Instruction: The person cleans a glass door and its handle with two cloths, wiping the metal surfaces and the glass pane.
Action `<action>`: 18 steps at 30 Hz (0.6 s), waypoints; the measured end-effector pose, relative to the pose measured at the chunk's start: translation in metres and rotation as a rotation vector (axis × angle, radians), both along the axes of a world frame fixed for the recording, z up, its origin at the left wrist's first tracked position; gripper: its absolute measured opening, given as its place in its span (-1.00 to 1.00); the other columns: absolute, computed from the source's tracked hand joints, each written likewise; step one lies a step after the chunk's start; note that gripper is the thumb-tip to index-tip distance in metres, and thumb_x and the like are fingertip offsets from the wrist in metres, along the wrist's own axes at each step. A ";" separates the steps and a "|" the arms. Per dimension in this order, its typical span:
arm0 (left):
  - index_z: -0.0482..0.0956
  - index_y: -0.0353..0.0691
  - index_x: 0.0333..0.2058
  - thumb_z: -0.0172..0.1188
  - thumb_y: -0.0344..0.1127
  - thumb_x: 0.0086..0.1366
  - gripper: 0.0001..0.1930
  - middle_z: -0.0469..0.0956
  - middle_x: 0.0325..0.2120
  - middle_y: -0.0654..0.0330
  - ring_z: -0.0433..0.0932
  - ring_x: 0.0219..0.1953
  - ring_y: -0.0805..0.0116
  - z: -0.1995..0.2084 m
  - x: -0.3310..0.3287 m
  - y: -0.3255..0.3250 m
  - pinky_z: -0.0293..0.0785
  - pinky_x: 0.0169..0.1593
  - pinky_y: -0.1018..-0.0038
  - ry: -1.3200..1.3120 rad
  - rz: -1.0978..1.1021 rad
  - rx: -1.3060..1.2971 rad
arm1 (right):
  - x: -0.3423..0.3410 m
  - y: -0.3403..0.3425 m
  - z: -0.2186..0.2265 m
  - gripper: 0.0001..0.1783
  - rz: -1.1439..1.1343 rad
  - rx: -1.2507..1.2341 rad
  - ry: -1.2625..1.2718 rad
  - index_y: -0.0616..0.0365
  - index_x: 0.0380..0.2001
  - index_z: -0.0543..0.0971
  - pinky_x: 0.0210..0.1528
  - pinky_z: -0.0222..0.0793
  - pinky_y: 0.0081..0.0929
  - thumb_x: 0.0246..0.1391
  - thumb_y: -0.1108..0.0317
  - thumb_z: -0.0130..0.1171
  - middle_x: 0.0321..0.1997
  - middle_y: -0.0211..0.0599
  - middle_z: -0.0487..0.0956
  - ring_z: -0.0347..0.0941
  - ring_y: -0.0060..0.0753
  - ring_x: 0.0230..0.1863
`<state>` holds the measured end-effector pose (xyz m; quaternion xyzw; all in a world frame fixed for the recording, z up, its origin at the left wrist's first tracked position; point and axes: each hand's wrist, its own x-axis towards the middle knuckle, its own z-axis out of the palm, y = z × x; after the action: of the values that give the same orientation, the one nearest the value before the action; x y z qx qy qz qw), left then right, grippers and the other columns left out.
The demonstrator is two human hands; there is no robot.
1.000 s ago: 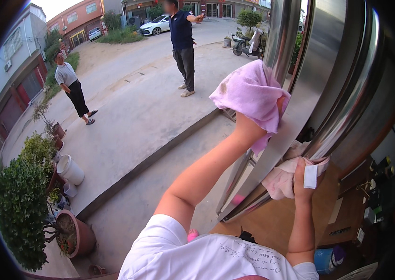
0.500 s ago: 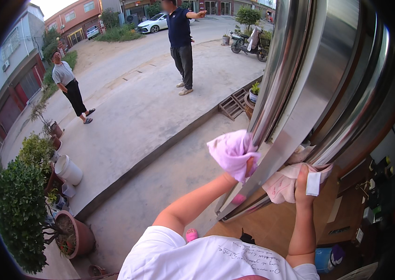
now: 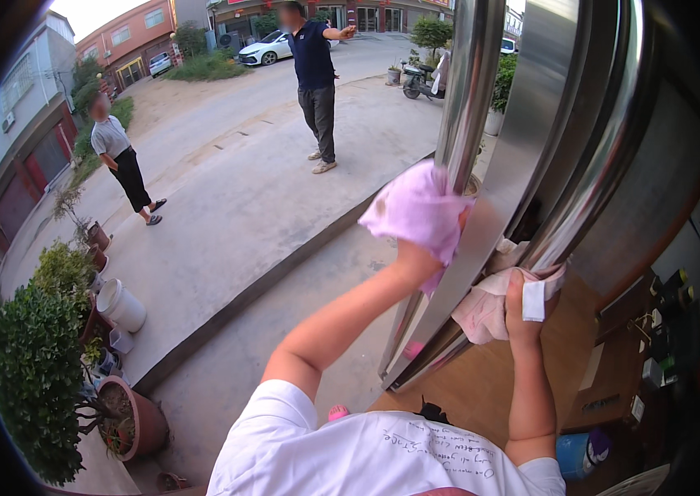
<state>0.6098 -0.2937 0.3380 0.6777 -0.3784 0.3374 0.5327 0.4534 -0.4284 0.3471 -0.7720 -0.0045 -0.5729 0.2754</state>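
Note:
My left hand is closed on a lilac cloth, which covers most of its fingers. This cloth presses against the outer steel tube of a glass door with a shiny metal frame. On the door's inner side, my right hand grips a pale pink cloth with a white tag. The pink cloth is wrapped at least partly around the inner steel tube; the fingers behind it are hidden.
Two people stand outside, one in a dark shirt, one in a light shirt. A concrete step crosses the front. Potted plants and a white bucket line the left. A blue bin stands indoors at lower right.
My left hand has slid the lilac cloth higher along the outer tube. My right hand and the pink cloth sit slightly higher and further left in view, as does the door.

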 end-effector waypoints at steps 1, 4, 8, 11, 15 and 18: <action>0.51 -0.18 -0.09 0.17 -0.20 0.22 -0.69 0.51 -0.17 0.02 0.45 -0.06 0.03 0.031 0.002 -0.001 0.32 0.08 0.19 -0.101 0.101 -0.001 | -0.001 0.002 0.004 -0.50 0.008 0.008 0.001 0.32 -0.10 0.41 -0.13 0.42 -0.23 -0.05 0.25 0.30 -0.22 -0.08 0.52 0.50 -0.09 -0.24; 0.48 -0.17 0.06 0.22 -0.22 0.13 -0.51 0.48 0.00 -0.05 0.41 0.10 -0.07 0.095 0.026 -0.008 0.26 0.20 0.17 -0.368 0.262 -0.021 | -0.001 0.002 0.003 -0.52 0.022 0.001 -0.002 0.31 -0.12 0.40 -0.15 0.42 -0.26 -0.04 0.26 0.30 -0.25 -0.11 0.51 0.49 -0.11 -0.27; 0.57 -0.23 -0.11 0.24 -0.40 0.04 -0.63 0.55 -0.15 -0.07 0.49 -0.04 -0.10 0.196 0.021 -0.006 0.36 0.08 0.18 -0.294 0.066 -0.091 | -0.004 0.003 0.005 -0.53 0.029 0.000 -0.034 0.30 -0.14 0.39 -0.18 0.41 -0.26 -0.03 0.25 0.31 -0.28 -0.14 0.50 0.48 -0.14 -0.30; 0.57 -0.25 -0.15 0.19 -0.34 0.20 -0.76 0.56 -0.17 0.00 0.50 -0.05 0.00 0.208 0.022 -0.007 0.36 0.07 0.23 -0.453 0.162 -0.192 | 0.000 0.006 0.004 -0.53 0.009 -0.006 -0.054 0.29 -0.15 0.39 -0.20 0.41 -0.26 -0.03 0.25 0.32 -0.30 -0.15 0.50 0.47 -0.15 -0.32; 0.55 -0.21 -0.07 0.16 -0.33 0.21 -0.70 0.50 0.00 -0.02 0.36 0.17 -0.09 0.200 0.025 -0.005 0.18 0.27 0.15 -0.486 0.027 -0.149 | -0.003 0.002 -0.002 -0.53 -0.036 -0.021 -0.038 0.30 -0.16 0.39 -0.22 0.40 -0.24 -0.03 0.25 0.33 -0.30 -0.15 0.50 0.47 -0.15 -0.33; 0.48 -0.25 0.00 0.17 -0.31 0.19 -0.62 0.45 -0.01 -0.13 0.34 0.13 -0.15 0.201 0.023 -0.005 0.19 0.22 0.16 -0.674 0.448 0.017 | -0.003 -0.001 -0.008 -0.50 -0.037 0.014 -0.011 0.32 -0.14 0.38 -0.21 0.40 -0.22 -0.04 0.24 0.33 -0.28 -0.12 0.50 0.47 -0.13 -0.31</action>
<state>0.6332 -0.2984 0.5385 0.5992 -0.3776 0.6453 0.2865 0.4500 -0.4294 0.3393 -0.7666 0.0124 -0.5824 0.2702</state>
